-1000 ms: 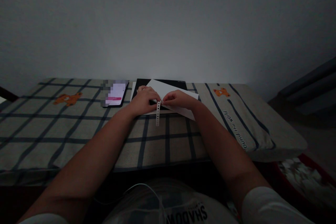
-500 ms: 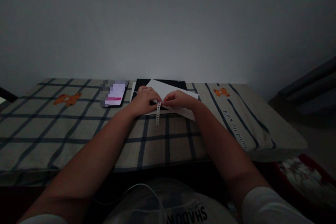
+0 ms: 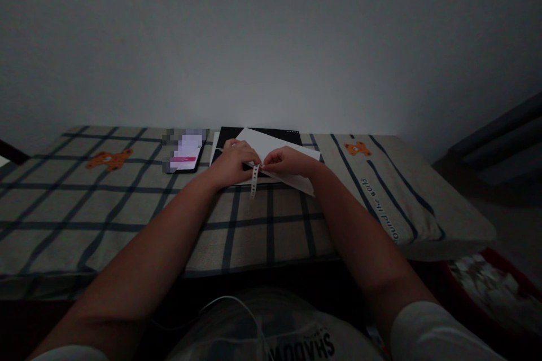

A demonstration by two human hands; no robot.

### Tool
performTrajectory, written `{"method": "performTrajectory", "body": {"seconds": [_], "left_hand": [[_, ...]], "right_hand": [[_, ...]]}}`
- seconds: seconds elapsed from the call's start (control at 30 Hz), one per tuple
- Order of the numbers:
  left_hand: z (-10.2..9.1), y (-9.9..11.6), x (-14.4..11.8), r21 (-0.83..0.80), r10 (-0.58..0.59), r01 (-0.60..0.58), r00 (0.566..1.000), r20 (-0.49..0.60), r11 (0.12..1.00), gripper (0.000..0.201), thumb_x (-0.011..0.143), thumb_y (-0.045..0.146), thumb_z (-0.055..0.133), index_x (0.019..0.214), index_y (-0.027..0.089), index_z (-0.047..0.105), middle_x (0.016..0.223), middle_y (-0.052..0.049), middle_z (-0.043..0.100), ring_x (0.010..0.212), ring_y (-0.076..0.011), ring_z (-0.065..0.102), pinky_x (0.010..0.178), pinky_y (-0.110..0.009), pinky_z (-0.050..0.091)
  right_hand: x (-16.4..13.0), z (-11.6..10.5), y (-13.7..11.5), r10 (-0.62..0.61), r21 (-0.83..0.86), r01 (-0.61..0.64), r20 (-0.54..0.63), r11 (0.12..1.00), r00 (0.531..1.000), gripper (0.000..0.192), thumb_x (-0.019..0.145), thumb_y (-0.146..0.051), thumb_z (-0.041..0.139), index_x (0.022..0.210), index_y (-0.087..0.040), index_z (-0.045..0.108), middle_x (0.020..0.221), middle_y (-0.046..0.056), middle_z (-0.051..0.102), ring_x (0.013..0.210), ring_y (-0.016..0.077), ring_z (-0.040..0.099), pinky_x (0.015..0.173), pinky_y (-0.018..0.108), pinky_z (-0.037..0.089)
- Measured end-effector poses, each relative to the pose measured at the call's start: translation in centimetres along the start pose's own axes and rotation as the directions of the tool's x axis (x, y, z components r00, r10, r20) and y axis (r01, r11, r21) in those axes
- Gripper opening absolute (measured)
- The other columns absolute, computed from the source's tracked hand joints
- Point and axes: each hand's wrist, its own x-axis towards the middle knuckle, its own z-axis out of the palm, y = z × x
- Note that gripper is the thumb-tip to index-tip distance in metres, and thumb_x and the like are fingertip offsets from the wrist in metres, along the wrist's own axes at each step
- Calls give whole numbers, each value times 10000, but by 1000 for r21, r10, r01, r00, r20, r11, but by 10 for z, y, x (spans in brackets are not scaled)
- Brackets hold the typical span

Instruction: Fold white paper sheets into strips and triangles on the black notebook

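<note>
My left hand [image 3: 232, 162] and my right hand [image 3: 288, 161] meet over a white sheet of paper [image 3: 279, 153] that lies on a black pad [image 3: 262, 134]. Between the fingertips of both hands hangs a narrow white strip with a row of holes [image 3: 253, 180]. Both hands pinch its upper end; the lower end dangles over the checked cloth [image 3: 127, 208]. The light is dim.
A lit phone [image 3: 184, 153] lies on the cloth left of the pad. The cloth carries orange bear patches [image 3: 109, 159] and covers a low surface against a plain wall. A red-rimmed basket [image 3: 495, 287] stands low at the right. A white cable crosses my lap.
The hanging part of the perforated strip has grown shorter, its lower end rising toward my fingers. Hands and arms stay nearly where they were.
</note>
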Motion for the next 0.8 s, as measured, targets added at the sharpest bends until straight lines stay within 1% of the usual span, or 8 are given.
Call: {"method": "performTrajectory", "body": {"seconds": [0.13, 0.3, 0.43, 0.63, 0.8], "left_hand": [[-1, 1, 0, -3, -6, 6, 1000, 0, 1000, 159, 805, 344, 589, 824, 232, 700, 869, -31, 704, 918, -216, 556, 915, -426, 249], [-1, -3, 0, 28, 5, -4, 1000, -23, 1000, 159, 786, 345, 604, 821, 221, 697, 851, -36, 696, 912, -223, 561, 895, -422, 262], [0, -4, 0, 40, 11, -10, 999, -30, 999, 182, 779, 374, 612, 801, 214, 697, 812, -34, 687, 889, -225, 558, 888, -425, 263], [2, -3, -1, 31, 33, -33, 999, -27, 999, 171, 801, 365, 610, 839, 224, 699, 857, -30, 704, 903, -218, 560, 894, -419, 256], [2, -3, 0, 25, 36, -35, 999, -23, 999, 179, 807, 369, 607, 823, 217, 699, 844, -32, 705, 892, -215, 559, 874, -410, 263]], "right_hand": [[0, 0, 0, -19, 17, 19, -13, 1000, 1000, 325, 782, -450, 618, 818, -141, 711, 747, 33, 659, 678, 126, 539, 649, 260, 393], [-1, -3, 2, 34, 97, -34, 4, 995, 999, 293, 774, -390, 635, 894, -137, 721, 834, 53, 692, 729, 134, 570, 696, 268, 413], [-1, -3, 1, 52, 78, -53, 14, 996, 999, 292, 771, -381, 636, 900, -136, 728, 831, 53, 696, 734, 139, 572, 684, 270, 409], [-2, -4, -4, 56, 48, -55, -12, 997, 998, 277, 780, -371, 634, 881, -130, 724, 848, 62, 701, 745, 139, 578, 690, 264, 408], [-1, -3, -3, -8, 29, 8, 11, 1000, 1000, 311, 791, -425, 621, 870, -140, 718, 826, 47, 694, 725, 133, 574, 679, 262, 403]]}}
